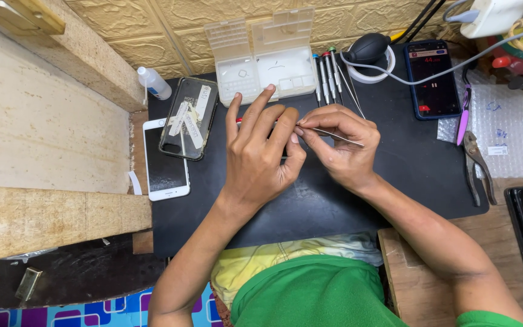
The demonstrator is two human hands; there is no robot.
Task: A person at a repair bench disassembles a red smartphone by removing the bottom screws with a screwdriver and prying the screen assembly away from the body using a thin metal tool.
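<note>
Seen from the head camera, both hands meet over the middle of a black rubber work mat [334,200], which serves as the landmark here. The right hand [340,142] is curled, its thumb and forefinger pinched on a pair of thin silver metal tweezers [337,137], whose free end slants away toward the mat's right side. The left hand [258,151] is half open, fingers spread and raised, its fingertips [292,115] meeting the tweezers' tip; a small red thing shows behind the fingers, but what the hand has hold of cannot be told. At the mat's far edge stands an open clear plastic parts box [267,54], with a row of small precision screwdrivers [328,75] just beside it. On the mat's left edge lie a white smartphone [164,163] face up and, partly overlapping it, a clear phone case with paper strips [189,118]. Toward the mat's far right corner lies a dark smartphone with a lit screen [434,79], and off the right edge grey metal pliers [476,166].
</note>
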